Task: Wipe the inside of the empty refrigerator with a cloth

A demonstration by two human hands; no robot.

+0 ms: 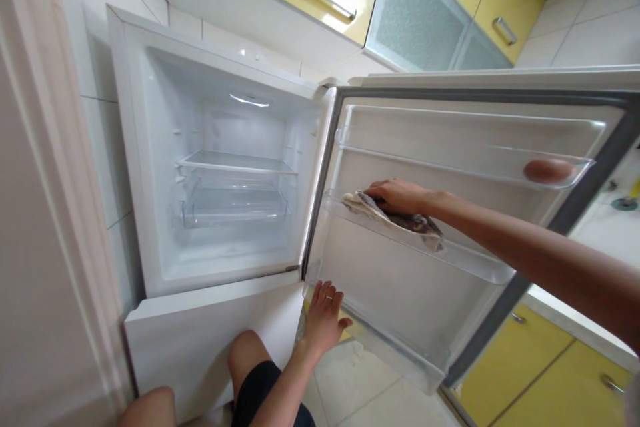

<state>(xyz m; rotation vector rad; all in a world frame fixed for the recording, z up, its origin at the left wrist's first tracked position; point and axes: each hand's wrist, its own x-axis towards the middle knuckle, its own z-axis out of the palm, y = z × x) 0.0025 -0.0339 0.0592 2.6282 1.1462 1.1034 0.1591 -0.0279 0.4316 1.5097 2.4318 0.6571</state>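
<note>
- While the refrigerator door (pixel 385 280) stands wide open in the head view, the right hand (pixel 400 195) has its fingers closed over a cloth (pixel 417 225).
- The cloth lies bunched beneath that grip along the clear middle door shelf (pixel 477 263), one end draping over its front.
- The left hand (pixel 325 317), fingers loosely parted and nothing seen in it, is at the hinge-side end of the lower door shelf (pixel 395 349); contact cannot be confirmed.
- A reddish oval item (pixel 549 171), of undetermined identity, sits at the far end of the top door shelf (pixel 450 170).
- Inside the compartment (pixel 245 125), a glass shelf (pixel 240 161) stands above a clear drawer (pixel 235 207).
- Judged hazards: the draped cloth could snag on the rim; heavy pressure could flex or unseat the middle shelf; a push could swing the door, pinching the left hand near the hinge or setting the oval item rolling.
</note>
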